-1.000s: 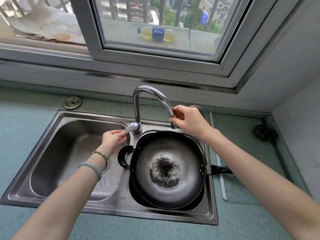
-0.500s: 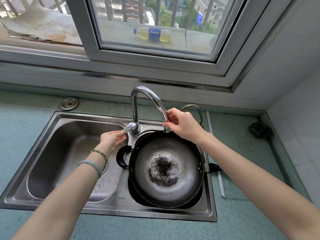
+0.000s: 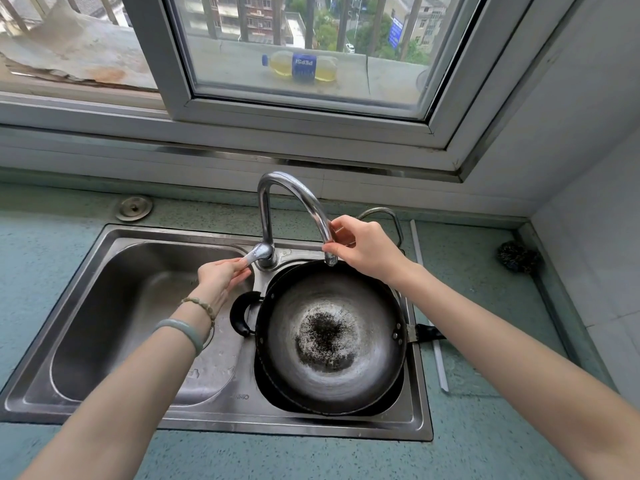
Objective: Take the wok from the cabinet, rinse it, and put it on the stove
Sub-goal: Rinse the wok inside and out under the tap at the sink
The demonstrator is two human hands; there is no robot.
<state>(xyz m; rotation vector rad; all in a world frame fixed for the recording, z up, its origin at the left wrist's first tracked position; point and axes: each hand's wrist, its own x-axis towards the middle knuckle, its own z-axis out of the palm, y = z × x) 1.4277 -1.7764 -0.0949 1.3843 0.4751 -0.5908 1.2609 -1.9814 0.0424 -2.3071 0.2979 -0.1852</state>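
**Wok in the basin, tap not yet running**

The wok (image 3: 332,337) sits in the right basin of the sink (image 3: 221,424) and nearly fills it. Its long handle (image 3: 427,332) sticks out right over the sink rim. The left hand (image 3: 223,277) pinches the lever (image 3: 254,256). The right hand (image 3: 367,249) has its fingers curled round the spout (image 3: 311,206) just above the outlet. No water shows.

The main risk is aim. The outlet hangs over the wok's far rim, not its bowl, so a stream from there could hit the edge and spray the counter (image 3: 485,427) and the arms. A lever thrown too far would likely make that worse. The wok has a round bottom and looks only loosely seated, so a hard jet or a knock from the wrist might rock it.

A dark scrubber (image 3: 517,256) lies near the right wall, well apart from the sink. A pale strip (image 3: 427,306) runs along the counter just beside the sink, under the long handle. A bottle (image 3: 301,67) lies outside the window. Nothing blocks the hands, but the stove is out of view.
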